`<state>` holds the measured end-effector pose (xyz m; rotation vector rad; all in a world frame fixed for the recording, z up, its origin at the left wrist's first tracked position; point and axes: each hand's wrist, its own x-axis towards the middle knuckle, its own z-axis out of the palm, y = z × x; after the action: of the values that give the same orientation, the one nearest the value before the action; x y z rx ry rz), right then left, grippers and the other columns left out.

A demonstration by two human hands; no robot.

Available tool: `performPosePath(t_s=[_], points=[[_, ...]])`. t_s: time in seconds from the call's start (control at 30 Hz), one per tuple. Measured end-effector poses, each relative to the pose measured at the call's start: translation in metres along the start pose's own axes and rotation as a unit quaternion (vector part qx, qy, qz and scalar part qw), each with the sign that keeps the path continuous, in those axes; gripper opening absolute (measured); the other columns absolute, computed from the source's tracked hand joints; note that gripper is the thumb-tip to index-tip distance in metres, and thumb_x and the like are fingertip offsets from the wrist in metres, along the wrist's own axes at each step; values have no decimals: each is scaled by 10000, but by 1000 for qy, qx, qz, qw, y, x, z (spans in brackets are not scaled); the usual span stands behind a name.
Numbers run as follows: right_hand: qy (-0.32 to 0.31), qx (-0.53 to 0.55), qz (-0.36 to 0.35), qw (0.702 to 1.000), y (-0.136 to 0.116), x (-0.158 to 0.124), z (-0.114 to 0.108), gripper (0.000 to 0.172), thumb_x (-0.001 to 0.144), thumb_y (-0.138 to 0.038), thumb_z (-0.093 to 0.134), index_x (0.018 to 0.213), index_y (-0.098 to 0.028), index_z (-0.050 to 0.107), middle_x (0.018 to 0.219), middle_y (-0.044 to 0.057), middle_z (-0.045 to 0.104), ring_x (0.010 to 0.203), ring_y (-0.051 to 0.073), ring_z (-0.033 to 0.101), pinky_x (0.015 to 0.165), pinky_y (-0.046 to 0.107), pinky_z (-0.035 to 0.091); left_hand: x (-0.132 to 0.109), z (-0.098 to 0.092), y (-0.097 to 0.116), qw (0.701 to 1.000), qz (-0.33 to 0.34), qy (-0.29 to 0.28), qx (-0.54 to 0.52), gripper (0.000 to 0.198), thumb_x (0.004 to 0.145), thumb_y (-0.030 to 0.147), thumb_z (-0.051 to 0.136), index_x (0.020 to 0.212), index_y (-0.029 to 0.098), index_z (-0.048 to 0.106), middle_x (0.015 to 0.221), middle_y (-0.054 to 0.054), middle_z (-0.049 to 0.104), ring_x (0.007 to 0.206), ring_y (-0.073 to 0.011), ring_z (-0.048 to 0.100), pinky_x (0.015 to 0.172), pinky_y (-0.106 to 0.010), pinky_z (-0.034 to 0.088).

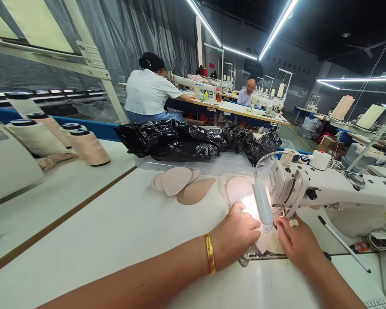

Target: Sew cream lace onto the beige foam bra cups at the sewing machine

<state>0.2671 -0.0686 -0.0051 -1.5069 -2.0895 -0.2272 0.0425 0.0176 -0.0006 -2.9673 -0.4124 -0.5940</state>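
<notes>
My left hand point(234, 236) grips a pale pink bra cup point(262, 245) on the sewing machine bed, its fingers curled over the fabric under the bright lamp point(262, 206). A gold bracelet circles that wrist. Close to the needle area of the white sewing machine point(328, 184), my right hand point(297, 240) has its fingers bent together. What those fingers hold is hidden, though a small dark bit shows by the fingertips. Just behind my left hand lies a lace-edged cup point(238, 189). Further left rest loose beige foam cups point(176, 180), several of them overlapping.
Black plastic bags point(186, 141) lie along the table's far side. Thread cones point(90, 148) stand at left. A white pen point(344, 244) lies right of my right hand. Beyond, a person in a white shirt point(151, 92) and another person point(246, 95) sit at machines.
</notes>
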Motion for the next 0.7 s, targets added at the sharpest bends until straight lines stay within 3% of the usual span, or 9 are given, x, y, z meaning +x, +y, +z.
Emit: performPosePath(t_s=[0.33,0.57,0.7], points=[[23,39,26,999,4,-1,4,172,1039,-221,428,1072,-212,596,980,109,715,905,280,710,770,452,609,-1,-4,5,1000,-9,-6,1,171,745,10,576,715,173,534,770,-1,641,692,-188,585,868,-467,386],[22,30,26,999,3,-1,3,186,1045,-227,428,1115,-204,598,977,101,714,870,268,705,744,411,586,-1,-1,6,1000,-10,-9,2,186,713,-1,569,695,167,492,756,7,613,658,-160,534,892,-463,384],[-35,17,-1,999,-1,-1,-5,212,1038,-189,416,1105,-227,614,920,61,698,794,227,661,659,320,514,-1,1,6,1000,-17,14,13,140,747,50,572,723,175,516,763,-10,609,666,-174,526,857,-460,377]])
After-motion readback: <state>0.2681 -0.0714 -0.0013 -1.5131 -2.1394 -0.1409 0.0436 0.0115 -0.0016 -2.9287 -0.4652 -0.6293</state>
